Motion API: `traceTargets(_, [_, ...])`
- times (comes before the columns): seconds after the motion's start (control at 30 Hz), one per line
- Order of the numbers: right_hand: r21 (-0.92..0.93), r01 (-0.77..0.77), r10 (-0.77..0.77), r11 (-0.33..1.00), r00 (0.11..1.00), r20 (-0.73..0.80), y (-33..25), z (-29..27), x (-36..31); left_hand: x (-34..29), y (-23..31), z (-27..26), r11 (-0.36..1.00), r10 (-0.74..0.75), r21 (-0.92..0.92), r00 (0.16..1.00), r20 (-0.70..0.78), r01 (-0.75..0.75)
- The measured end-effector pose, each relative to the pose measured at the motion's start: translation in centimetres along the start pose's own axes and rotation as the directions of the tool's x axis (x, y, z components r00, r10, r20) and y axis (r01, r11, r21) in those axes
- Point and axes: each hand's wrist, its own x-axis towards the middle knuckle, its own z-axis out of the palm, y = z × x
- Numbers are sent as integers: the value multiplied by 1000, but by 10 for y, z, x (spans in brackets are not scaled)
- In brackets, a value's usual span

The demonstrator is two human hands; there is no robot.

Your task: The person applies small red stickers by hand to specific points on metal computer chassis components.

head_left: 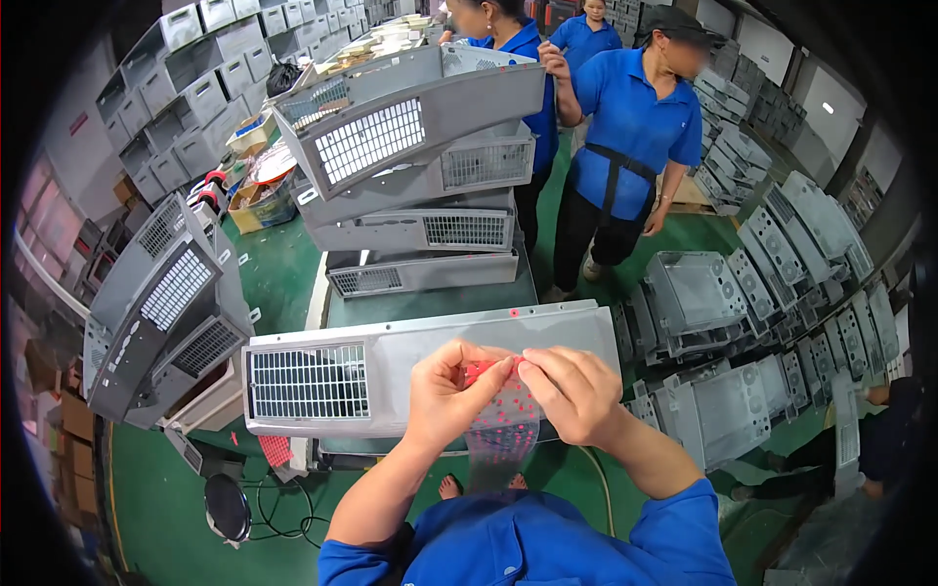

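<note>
A clear, limp sheet dotted with small red stickers (503, 430) hangs in front of me. My left hand (445, 391) is closed on its upper part, thumb and fingers pinching a reddish bit. The fingertips of my right hand (578, 396) are pinched together at the sheet's upper right edge; whether a single sticker sits between them is too small to tell. Both hands are above a long grey metal casing (410, 337) lying crosswise on the worktable. A square grille (308, 381) fills its left end. One red dot (514, 313) shows on its far flange.
Grey casings (415, 230) are stacked behind, more stand at left (161, 303). Metal housings (699, 293) fill the floor at right. Two co-workers (620, 127) in blue are beyond the stack, another farther back. A round black-topped stool (228, 508) and cables are at lower left.
</note>
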Motion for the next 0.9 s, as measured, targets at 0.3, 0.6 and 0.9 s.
traceTargets(0.3, [406,-361,362,840,929,77,17,-20,2,-7,-2,4,999,-4,42,999,32,3])
traceTargets(0.6, [451,-787,585,422,616,528,69,-34,-11,-23,-7,7,969,153,172,977,146,-178])
traceTargets(0.9, [424,-793,526,438,608,594,59,-30,-1,-27,-2,11,961,167,203,978,122,-190])
